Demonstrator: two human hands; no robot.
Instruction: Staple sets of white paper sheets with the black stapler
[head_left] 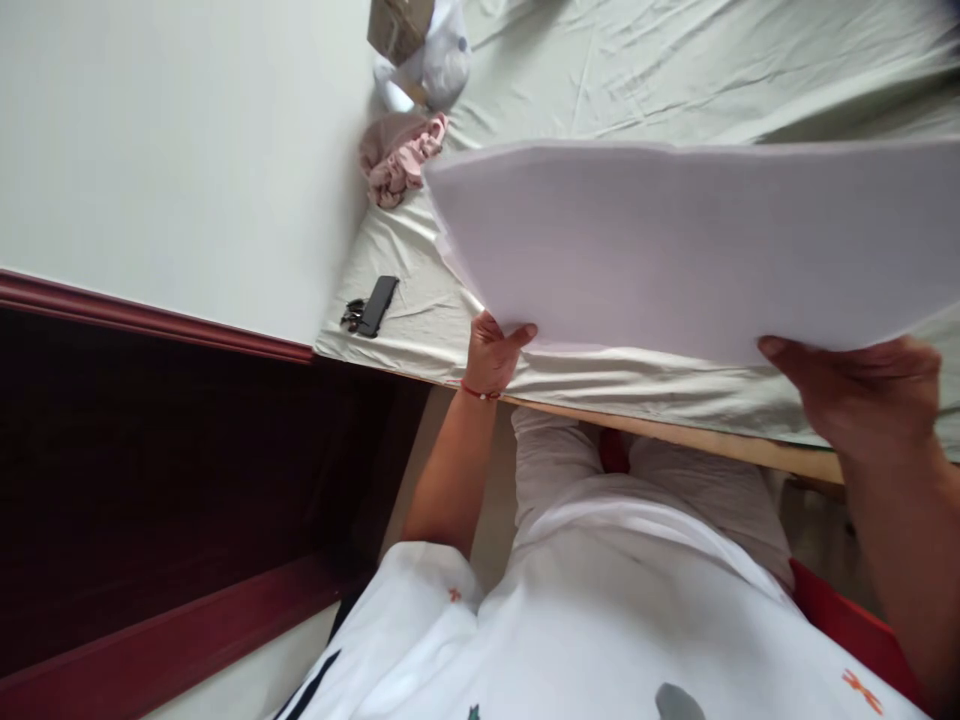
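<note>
A wide, flat white sheet [660, 240] is held up in front of me over the bed; whether it is paper or stiff cloth I cannot tell. My left hand [495, 350] grips its near left corner, thumb on top and fingers underneath. Farther right, my right hand [862, 385] pinches the near edge the same way, its thumb lying on the upper face. The sheet's left side shows more than one layer. Its right end runs out of view.
Pale green cloth [525, 90] covers the bed. On it at left lie a black phone-like object [379, 305], small dark keys or clips [352, 315], a crumpled pink cloth [405, 165] and a white plastic bag [446, 65]. A white wall [172, 150] borders the left side.
</note>
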